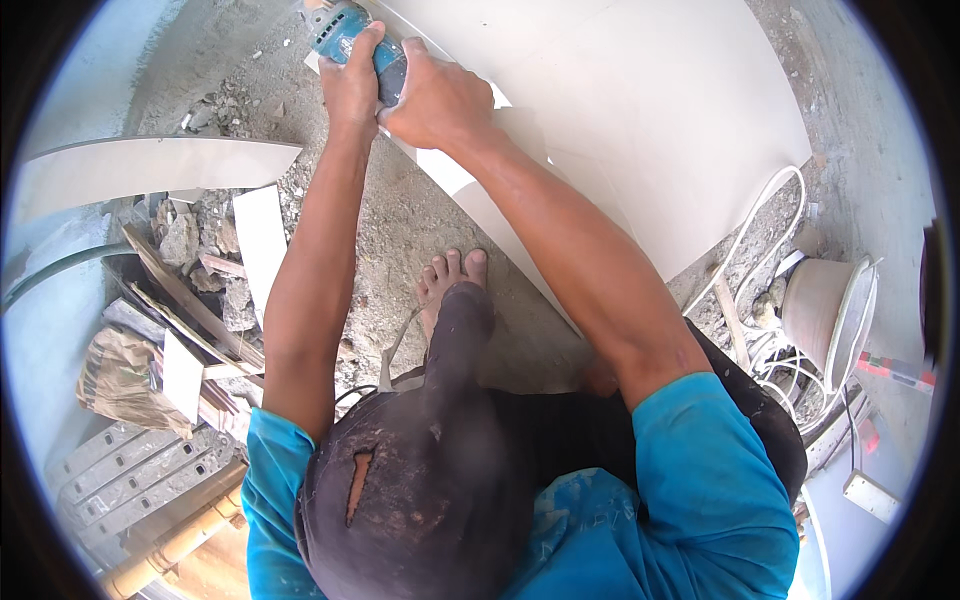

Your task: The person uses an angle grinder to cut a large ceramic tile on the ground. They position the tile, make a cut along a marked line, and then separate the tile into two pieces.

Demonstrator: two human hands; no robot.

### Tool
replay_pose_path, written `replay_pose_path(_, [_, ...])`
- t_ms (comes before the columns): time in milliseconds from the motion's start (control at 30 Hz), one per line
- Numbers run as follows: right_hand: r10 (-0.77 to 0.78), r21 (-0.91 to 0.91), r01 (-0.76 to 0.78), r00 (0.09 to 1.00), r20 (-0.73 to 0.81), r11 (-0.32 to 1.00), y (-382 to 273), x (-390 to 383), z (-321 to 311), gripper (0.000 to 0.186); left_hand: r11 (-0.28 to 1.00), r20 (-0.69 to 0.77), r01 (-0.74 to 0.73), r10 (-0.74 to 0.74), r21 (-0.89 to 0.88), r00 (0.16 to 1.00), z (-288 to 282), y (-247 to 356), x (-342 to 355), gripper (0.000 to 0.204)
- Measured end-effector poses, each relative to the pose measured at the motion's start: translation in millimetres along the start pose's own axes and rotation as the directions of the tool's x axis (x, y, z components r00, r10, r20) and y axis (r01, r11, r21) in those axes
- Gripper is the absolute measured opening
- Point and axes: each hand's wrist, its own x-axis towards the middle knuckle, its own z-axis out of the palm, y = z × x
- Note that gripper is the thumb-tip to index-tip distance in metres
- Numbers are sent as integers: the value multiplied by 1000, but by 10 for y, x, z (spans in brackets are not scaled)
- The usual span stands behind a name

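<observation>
Dark trousers (410,500), torn open over one knee, come nearest, flanked by blue sleeves (710,470). Past the knee, a bare foot (452,278) rests on the dusty floor (395,225). Rubble (180,240) and wooden strips lie to the left; on the right, white cable (795,170) loops beside a pale, bucket-like container (815,300). Farther out spreads a large pale panel (660,90). At its left edge, both hands are closed around a blue-and-black power tool (342,28) (its front end partly cut off): the left hand (352,85) wraps its blue body, the right hand (445,100) its dark end.
</observation>
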Motion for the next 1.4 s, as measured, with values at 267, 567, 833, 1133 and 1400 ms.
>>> replay_pose_path(267, [17, -58, -15, 999, 29, 998, -58, 348, 29, 82, 999, 11, 45, -45, 12, 999, 24, 33, 317, 63])
replay_pose_path(567, [14, -48, -12, 1000, 26, 999, -101, 478, 20, 79, 996, 17, 71, -72, 56, 997, 1, 42, 488, 62])
replay_pose_path(833, [16, -58, -14, 999, 37, 998, -105, 478, 31, 83, 995, 38, 55, -58, 82, 998, -44, 10, 496, 52])
replay_pose_path(1133, [15, -64, -14, 1000, 26, 998, -94, 484, 45, 79, 990, 50, 83, -89, 118, 995, -68, -5, 564, 61])
replay_pose_path(1400, [92, -7, -92, 986, 139, 996, -210, 406, -133, 63, 985, 67, 76, -87, 152, 994, -121, -75, 639, 71])
